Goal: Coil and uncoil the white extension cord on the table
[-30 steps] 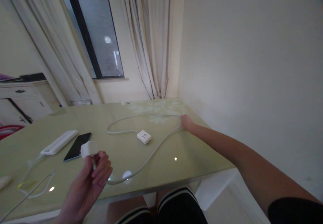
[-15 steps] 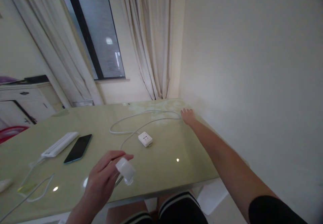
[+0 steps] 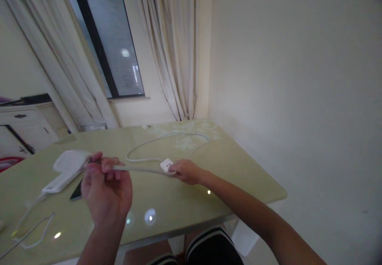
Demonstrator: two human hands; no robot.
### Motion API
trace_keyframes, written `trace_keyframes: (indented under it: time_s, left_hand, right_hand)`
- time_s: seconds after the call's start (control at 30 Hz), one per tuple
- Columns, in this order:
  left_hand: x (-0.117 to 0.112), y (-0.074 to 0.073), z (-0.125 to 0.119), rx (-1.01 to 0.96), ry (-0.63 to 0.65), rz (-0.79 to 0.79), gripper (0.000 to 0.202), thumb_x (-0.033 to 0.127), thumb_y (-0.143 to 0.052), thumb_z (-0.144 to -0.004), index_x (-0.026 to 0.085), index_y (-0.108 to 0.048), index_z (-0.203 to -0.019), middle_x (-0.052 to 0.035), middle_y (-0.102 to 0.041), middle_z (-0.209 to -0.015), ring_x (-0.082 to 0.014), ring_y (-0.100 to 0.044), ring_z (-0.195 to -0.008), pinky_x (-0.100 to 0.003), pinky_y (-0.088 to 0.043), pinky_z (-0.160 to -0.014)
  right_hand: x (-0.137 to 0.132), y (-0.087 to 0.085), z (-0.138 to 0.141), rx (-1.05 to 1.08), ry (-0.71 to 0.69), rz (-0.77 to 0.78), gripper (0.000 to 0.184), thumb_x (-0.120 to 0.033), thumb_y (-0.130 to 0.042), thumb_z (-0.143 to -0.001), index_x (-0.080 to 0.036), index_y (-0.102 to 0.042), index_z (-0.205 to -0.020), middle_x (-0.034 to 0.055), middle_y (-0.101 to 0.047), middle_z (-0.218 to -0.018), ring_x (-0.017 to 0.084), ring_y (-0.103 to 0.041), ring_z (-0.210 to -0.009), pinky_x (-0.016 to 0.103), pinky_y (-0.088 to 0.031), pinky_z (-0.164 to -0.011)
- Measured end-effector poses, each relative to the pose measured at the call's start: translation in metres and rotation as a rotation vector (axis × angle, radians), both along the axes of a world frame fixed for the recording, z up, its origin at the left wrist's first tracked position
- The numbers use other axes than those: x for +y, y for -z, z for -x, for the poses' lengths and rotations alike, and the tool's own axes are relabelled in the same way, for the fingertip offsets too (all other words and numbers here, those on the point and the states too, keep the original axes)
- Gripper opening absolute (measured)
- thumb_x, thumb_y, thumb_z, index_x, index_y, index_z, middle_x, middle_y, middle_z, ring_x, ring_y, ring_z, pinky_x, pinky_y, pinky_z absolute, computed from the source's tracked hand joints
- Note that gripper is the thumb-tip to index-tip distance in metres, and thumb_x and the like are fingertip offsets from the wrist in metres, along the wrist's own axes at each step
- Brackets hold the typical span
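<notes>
My left hand (image 3: 106, 187) is raised above the table, its fingers pinched on a white cable (image 3: 140, 170) just behind that cable's white plug (image 3: 70, 162). The cable runs taut to my right hand (image 3: 186, 171), which is closed round it low over the table. Right beside those fingers sits a small white socket cube (image 3: 166, 164). Beyond the cube the rest of the cable lies in a loop (image 3: 191, 135) towards the far corner.
The table (image 3: 244, 173) has a pale green glass top and stands against the wall on the right. A white power strip (image 3: 52, 185), a dark phone (image 3: 76, 193) partly behind my left hand, and a thin white cord (image 3: 32, 227) lie at the left. Curtains, a window and a white cabinet (image 3: 20, 129) stand behind.
My right hand has pulled back from the table's far edge to the socket cube and closed on the cable. My left hand has lifted the plug up and to the left, drawing the cable straight.
</notes>
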State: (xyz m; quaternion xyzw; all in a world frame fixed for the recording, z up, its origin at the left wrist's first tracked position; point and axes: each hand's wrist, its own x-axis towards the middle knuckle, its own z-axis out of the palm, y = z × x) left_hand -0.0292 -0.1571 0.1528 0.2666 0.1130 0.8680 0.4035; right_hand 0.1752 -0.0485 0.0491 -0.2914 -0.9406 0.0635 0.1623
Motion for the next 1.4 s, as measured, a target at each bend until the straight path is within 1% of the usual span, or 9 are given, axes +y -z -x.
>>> trace_keyframes:
  time_s: [0.13,0.27,0.4,0.57,0.73,0.83,1.0,1.23,1.4]
  left_hand:
    - [0.048,0.022,0.020,-0.016,0.191,0.184,0.014,0.014,-0.071,-0.089,0.010,-0.067,-0.102,0.0041,-0.059,-0.073,0.0005,-0.046,-0.053,-0.006,-0.043,-0.049]
    - [0.096,0.063,0.004,0.094,0.311,0.387,0.014,0.005,-0.066,-0.088,0.012,-0.067,-0.100,-0.0036,-0.071,-0.090,-0.0015,-0.057,-0.058,-0.010,-0.051,-0.057]
    - [0.132,0.092,-0.042,0.177,0.334,0.452,0.016,0.014,-0.076,-0.084,0.014,-0.062,-0.092,-0.0047,-0.074,-0.094,-0.0018,-0.057,-0.057,-0.013,-0.052,-0.061]
    - [0.148,0.126,-0.071,0.822,0.028,0.462,0.038,0.053,-0.059,-0.093,0.017,-0.061,-0.104,-0.0090,-0.074,-0.093,-0.0142,-0.061,-0.068,-0.027,-0.049,-0.065]
    - [0.132,0.159,-0.053,1.833,-0.391,0.369,0.032,0.042,-0.057,-0.094,0.017,-0.069,-0.110,-0.0141,-0.072,-0.108,-0.0311,-0.060,-0.107,-0.046,-0.043,-0.095]
    - [0.130,0.164,-0.034,2.108,-0.477,0.303,0.025,0.035,-0.058,-0.093,0.021,-0.073,-0.107,-0.0117,-0.071,-0.115,-0.0327,-0.056,-0.112,-0.047,-0.042,-0.097]
    - [0.143,0.162,-0.017,1.983,-0.644,0.455,0.029,0.024,-0.047,-0.096,0.017,-0.074,-0.107,-0.0151,-0.072,-0.114,-0.0325,-0.058,-0.110,-0.047,-0.042,-0.098]
    - [0.138,0.155,-0.028,1.511,-0.779,0.280,0.042,0.031,-0.042,-0.101,0.016,-0.058,-0.137,-0.0172,-0.063,-0.127,-0.0275,-0.059,-0.113,-0.044,-0.044,-0.103]
    - [0.127,0.146,-0.026,1.632,-0.691,0.145,0.024,0.035,-0.053,-0.097,0.023,-0.074,-0.100,-0.0155,-0.065,-0.122,-0.0304,-0.057,-0.117,-0.045,-0.038,-0.106]
  right_hand:
    - [0.008,0.017,-0.035,-0.089,0.298,0.032,0.030,-0.038,-0.048,-0.105,-0.019,-0.071,-0.102,0.0065,-0.073,-0.096,0.016,-0.063,-0.082,0.024,-0.035,-0.070]
    - [0.016,0.016,-0.085,-0.167,0.608,0.088,0.026,-0.033,-0.052,-0.103,-0.019,-0.074,-0.100,0.0092,-0.072,-0.091,0.017,-0.062,-0.078,0.024,-0.031,-0.066]
    - [0.012,0.006,-0.082,0.037,0.463,0.205,0.018,-0.035,-0.067,-0.094,-0.018,-0.073,-0.095,0.0032,-0.068,-0.078,0.012,-0.055,-0.068,0.021,-0.029,-0.062]
    - [0.018,-0.001,-0.029,0.516,0.317,0.188,0.027,-0.035,-0.058,-0.097,-0.016,-0.065,-0.080,-0.0027,-0.057,-0.067,0.009,-0.045,-0.062,0.021,-0.028,-0.061]
    - [0.032,0.021,-0.006,0.871,0.396,0.340,0.025,-0.037,-0.057,-0.093,-0.015,-0.065,-0.086,-0.0018,-0.058,-0.071,0.010,-0.047,-0.064,0.021,-0.033,-0.061]
    - [0.027,0.036,-0.007,0.904,0.362,0.408,0.028,-0.040,-0.055,-0.093,-0.015,-0.068,-0.095,-0.0014,-0.058,-0.072,0.010,-0.047,-0.062,0.021,-0.033,-0.058]
    - [0.014,0.043,-0.009,0.834,0.370,0.344,0.037,-0.045,-0.046,-0.100,-0.017,-0.066,-0.115,-0.0017,-0.056,-0.069,0.011,-0.047,-0.059,0.022,-0.033,-0.058]
    - [0.006,0.047,0.000,0.390,0.333,0.144,0.031,-0.036,-0.043,-0.106,-0.025,-0.061,-0.128,0.0054,-0.072,-0.113,0.017,-0.067,-0.098,0.023,-0.045,-0.082]
    - [0.000,0.045,-0.007,0.279,0.314,-0.012,0.037,-0.039,-0.037,-0.108,-0.026,-0.059,-0.134,0.0071,-0.070,-0.126,0.017,-0.068,-0.105,0.023,-0.046,-0.086]
